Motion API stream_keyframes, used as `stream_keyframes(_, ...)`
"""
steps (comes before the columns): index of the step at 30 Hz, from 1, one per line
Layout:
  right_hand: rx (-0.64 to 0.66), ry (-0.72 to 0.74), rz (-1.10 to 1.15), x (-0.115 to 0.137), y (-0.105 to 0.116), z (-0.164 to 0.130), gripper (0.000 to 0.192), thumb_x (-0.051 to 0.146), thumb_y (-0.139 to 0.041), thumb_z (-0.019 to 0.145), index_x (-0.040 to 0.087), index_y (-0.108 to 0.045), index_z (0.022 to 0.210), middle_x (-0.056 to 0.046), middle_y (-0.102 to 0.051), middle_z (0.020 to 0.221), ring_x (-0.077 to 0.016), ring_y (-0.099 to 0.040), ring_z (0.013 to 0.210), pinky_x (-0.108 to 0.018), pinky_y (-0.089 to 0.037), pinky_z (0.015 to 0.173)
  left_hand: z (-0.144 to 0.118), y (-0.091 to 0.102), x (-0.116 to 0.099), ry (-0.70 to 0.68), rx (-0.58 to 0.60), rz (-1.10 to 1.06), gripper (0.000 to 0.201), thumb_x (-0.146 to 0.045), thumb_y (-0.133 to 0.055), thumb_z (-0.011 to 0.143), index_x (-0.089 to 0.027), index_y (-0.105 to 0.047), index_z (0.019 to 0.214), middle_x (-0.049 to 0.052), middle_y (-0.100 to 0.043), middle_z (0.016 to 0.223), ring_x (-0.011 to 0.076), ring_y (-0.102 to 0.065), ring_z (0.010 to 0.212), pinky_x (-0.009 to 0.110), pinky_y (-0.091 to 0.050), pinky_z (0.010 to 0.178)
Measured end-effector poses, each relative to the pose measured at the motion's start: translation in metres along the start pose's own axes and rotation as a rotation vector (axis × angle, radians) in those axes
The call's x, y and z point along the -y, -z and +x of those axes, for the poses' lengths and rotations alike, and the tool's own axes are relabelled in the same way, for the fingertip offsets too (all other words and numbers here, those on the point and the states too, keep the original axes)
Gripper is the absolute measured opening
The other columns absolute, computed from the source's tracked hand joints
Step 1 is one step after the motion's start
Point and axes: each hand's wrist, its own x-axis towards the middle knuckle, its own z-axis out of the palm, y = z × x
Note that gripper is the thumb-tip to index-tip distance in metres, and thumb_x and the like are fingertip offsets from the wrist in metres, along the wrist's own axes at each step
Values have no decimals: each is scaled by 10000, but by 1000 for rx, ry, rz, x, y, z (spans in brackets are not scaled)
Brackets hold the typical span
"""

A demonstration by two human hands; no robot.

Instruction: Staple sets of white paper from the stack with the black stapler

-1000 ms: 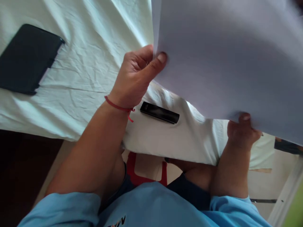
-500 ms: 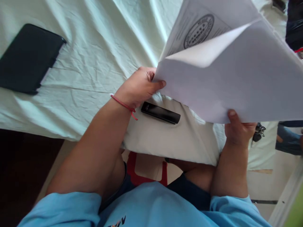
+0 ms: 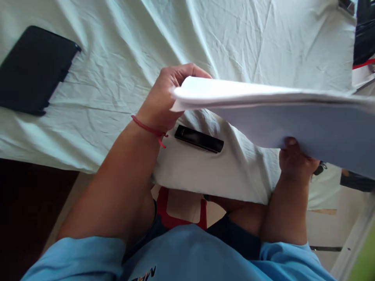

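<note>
Both of my hands hold a stack of white paper sheets (image 3: 281,113) above the table, seen nearly edge-on. My left hand (image 3: 165,95), with a red string around the wrist, grips the stack's left corner. My right hand (image 3: 294,164) holds its near edge from below, thumb on the sheet. Under the sheets, a small black rectangular device (image 3: 199,139) lies on the pale green cloth (image 3: 123,58).
A black tablet or case (image 3: 32,70) lies at the far left of the cloth. A dark object with a red and white band (image 3: 363,47) sits at the right edge. A red stool (image 3: 181,218) shows below the table edge. Keys (image 3: 320,168) peek out beside my right hand.
The sheets have tilted down from a steep open angle to almost flat. My left hand rose a little with the corner; the printed stamp seen before is out of sight.
</note>
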Motion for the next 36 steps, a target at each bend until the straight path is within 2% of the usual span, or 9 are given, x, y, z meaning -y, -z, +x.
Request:
stream_keyframes(4,27,46,43,9,-13,-12,552,327,-1049,489,256,-767,959,20,-844,1200,-262,-770,1358,-564,-425,1464,1,-4,8,88,50,17,293,-509,-825,1005,-223,-775,963,46,-849,1054,359,-718,1323,497,-564,1195)
stream_keyframes(7,-1,30,70,13,-19,-14,543,306,-1047,517,242,-778,984,8,-848,1156,-278,-782,1352,-583,-465,1438,2,-7,9,138,121,-43,254,-478,-817,993,-242,-754,924,21,-826,974,304,-766,1190,447,-599,1136)
stream_keyframes(13,-59,4,119,19,-22,-11,528,306,-1031,526,213,-801,992,-6,-853,1091,-327,-803,1316,-640,-578,1353,3,-8,6,185,83,39,256,-381,-762,1005,-227,-698,811,6,-672,832,178,-658,817,320,-539,794)
stream_keyframes(16,-63,4,143,20,-22,-9,514,301,-1038,531,203,-804,977,-23,-859,1133,-317,-803,1329,-597,-614,1329,3,-5,4,232,148,106,276,-385,-674,1087,-212,-712,876,36,-722,898,177,-679,788,332,-550,760)
stream_keyframes(20,-45,-6,138,17,-19,-7,477,298,-1039,549,201,-811,957,-15,-864,1116,-277,-819,1283,-522,-624,1322,3,2,1,218,324,197,387,-592,-730,1057,-224,-727,938,73,-763,883,200,-672,721,367,-581,715)
stream_keyframes(24,-49,-49,65,15,-9,-2,520,313,-1069,538,200,-830,986,-7,-873,1091,-243,-832,1194,-492,-637,1297,2,5,-1,238,367,273,328,-529,-724,1046,-217,-770,955,81,-760,830,218,-681,732,395,-583,723)
stream_keyframes(29,-100,-158,-16,19,16,11,712,299,-1126,412,141,-865,1056,-82,-877,1123,-239,-843,1026,-405,-761,1038,1,17,-6,205,428,362,287,-477,-809,978,-218,-812,1099,69,-799,924,253,-739,862,394,-571,794)
stream_keyframes(33,-101,-207,-77,25,32,19,602,249,-1099,380,159,-872,930,-65,-878,1032,-197,-809,891,-286,-761,770,-1,31,-17,138,570,531,346,-500,-884,878,-230,-777,1066,53,-818,1051,248,-740,928,342,-542,797)
stream_keyframes(36,-106,-206,-105,31,39,21,556,223,-1073,362,168,-874,877,-59,-874,983,-176,-784,835,-241,-736,702,-4,33,-24,133,742,631,396,-458,-876,833,-230,-782,1142,46,-815,1149,258,-743,1004,319,-537,835)
